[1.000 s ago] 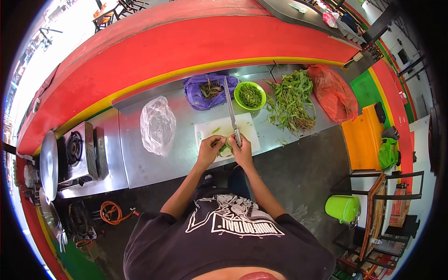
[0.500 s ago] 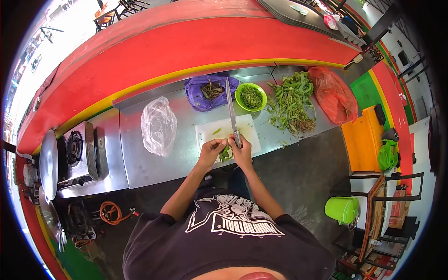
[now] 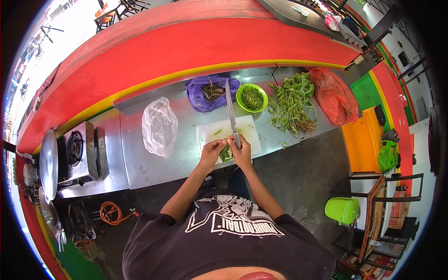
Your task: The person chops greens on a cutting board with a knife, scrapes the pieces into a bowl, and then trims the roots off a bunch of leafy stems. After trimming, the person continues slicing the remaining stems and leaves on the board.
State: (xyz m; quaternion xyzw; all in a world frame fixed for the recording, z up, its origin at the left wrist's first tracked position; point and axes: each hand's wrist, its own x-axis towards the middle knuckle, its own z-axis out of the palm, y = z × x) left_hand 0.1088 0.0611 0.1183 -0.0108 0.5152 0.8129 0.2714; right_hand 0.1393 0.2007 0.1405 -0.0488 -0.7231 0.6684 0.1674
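Note:
My right hand (image 3: pixel 242 151) is wrapped around the dark handle of a long kitchen knife (image 3: pixel 231 109), whose blade points away from me over the white cutting board (image 3: pixel 249 129). Beside it, my left hand (image 3: pixel 213 150) pinches the leafy greens (image 3: pixel 226 154), which hang between both hands above the board's near edge. The fingertips of the two hands nearly meet. Small green bits lie scattered on the board. Just beyond stands a lime-green bowl (image 3: pixel 240 103) of chopped greens.
A purple bag (image 3: pixel 196 103) with stems sits left of the bowl. To the right lie a heap of leafy stalks (image 3: pixel 291 100) and a red plastic bag (image 3: pixel 333 98). A clear plastic bag (image 3: pixel 159 126) and a gas stove (image 3: pixel 77 151) are at left.
The hands and knife hold almost the same pose. The whole view has shifted very slightly.

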